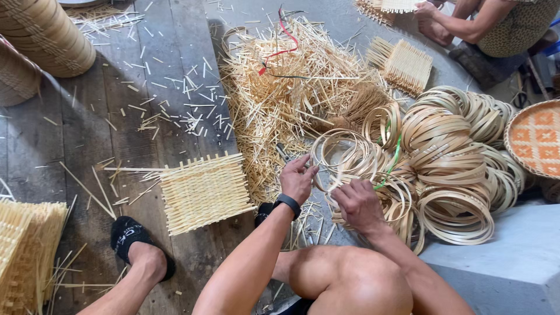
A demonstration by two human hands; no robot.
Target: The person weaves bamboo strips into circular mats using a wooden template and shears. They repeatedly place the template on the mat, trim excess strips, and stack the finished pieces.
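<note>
Bare knees and forearms fill the bottom of the head view. Left hand (297,179), with a black wristband, and right hand (359,204) both close their fingers on a thin bamboo hoop (338,153), held up off the floor, seemingly to pull it free from the heap of hoops (449,157) just right. Nearby lie a woven mat (204,191) and loose bamboo splints (280,87). Another person's hand (429,11) works well apart.

Pale bamboo hoops (449,169), smooth, faintly glossy; matt woven bamboo mat (204,191); rough, worn grey wooden floor (87,146); dry splintery straw-coloured offcuts (280,87).
</note>
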